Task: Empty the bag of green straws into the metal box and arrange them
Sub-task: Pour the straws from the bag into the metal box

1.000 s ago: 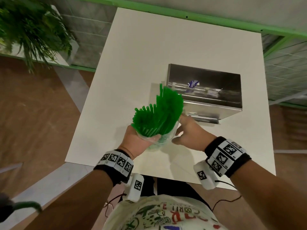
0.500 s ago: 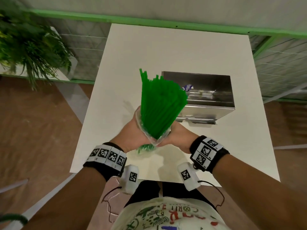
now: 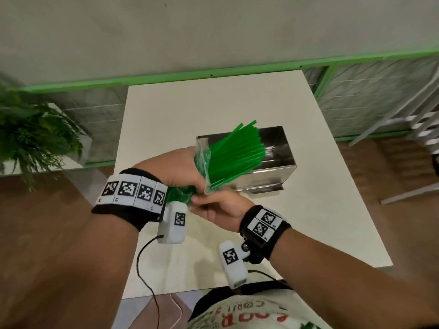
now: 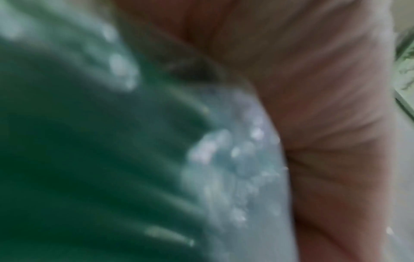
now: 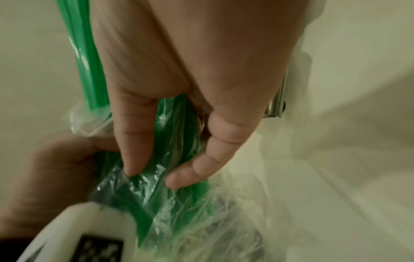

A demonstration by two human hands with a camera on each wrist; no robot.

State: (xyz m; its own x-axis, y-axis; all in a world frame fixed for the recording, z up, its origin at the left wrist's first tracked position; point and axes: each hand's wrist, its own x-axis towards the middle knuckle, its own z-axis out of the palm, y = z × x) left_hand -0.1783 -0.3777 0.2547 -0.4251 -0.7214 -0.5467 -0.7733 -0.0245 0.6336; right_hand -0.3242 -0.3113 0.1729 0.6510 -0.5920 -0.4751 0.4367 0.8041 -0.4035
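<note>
A bundle of green straws (image 3: 235,153) sticks out of a clear plastic bag (image 3: 202,150), tilted up and to the right over the open metal box (image 3: 288,160). My left hand (image 3: 190,172) grips the bagged part of the bundle from the left. My right hand (image 3: 194,200) pinches the bag's closed lower end; in the right wrist view its thumb and fingers (image 5: 201,159) squeeze the bag (image 5: 161,198) around the straw ends (image 5: 87,62). The left wrist view is a blur of bagged straws (image 4: 67,159) against my palm (image 4: 325,88). The box's inside is mostly hidden by the straws.
The box stands mid-right on a white table (image 3: 166,115) with a small ledge (image 3: 261,189) on its near side. A potted plant (image 3: 35,143) sits to the left, a green-framed partition (image 3: 166,77) behind, and metal chair legs (image 3: 403,129) at the right.
The bundle has swung from upright to leaning right over the box, and both hands have risen. My right hand has shifted to the bag's lower end.
</note>
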